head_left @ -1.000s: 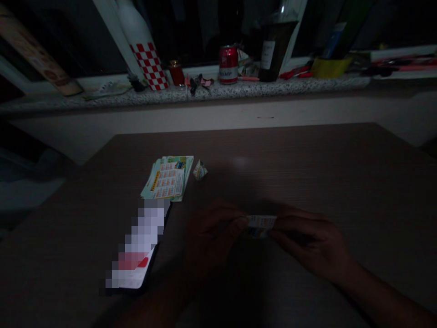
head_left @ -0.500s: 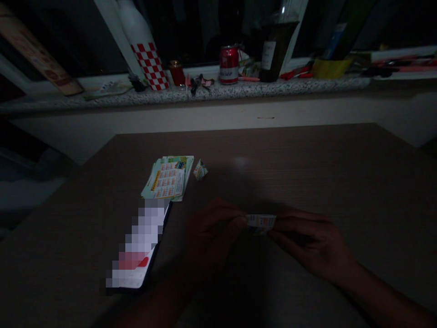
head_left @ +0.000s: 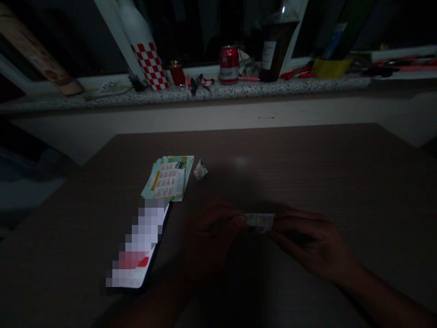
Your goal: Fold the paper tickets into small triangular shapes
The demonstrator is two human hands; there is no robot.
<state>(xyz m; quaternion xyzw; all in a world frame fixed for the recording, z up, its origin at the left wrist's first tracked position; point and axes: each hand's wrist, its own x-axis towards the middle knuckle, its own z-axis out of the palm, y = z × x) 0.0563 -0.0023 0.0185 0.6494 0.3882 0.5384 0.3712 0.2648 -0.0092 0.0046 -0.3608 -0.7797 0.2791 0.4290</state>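
A small folded piece of printed paper is held up between my two hands over the table. My left hand pinches its left end between thumb and fingers. At the other end, the fingertips of my right hand close on the paper's edge. Beyond my left hand stands a small folded paper shape, pointed at the top. Beside it lies a stack of printed paper sheets with green borders and calendar-like grids. The light is dim, so the fold details are hard to make out.
A lit phone lies left of my hands on the brown table. On the granite sill behind stand a checkered bottle, a red can, a dark bottle and a yellow container.
Both hands keep their hold on the folded paper. The paper has shifted very slightly to the left and up, its printed side tilted a little differently.
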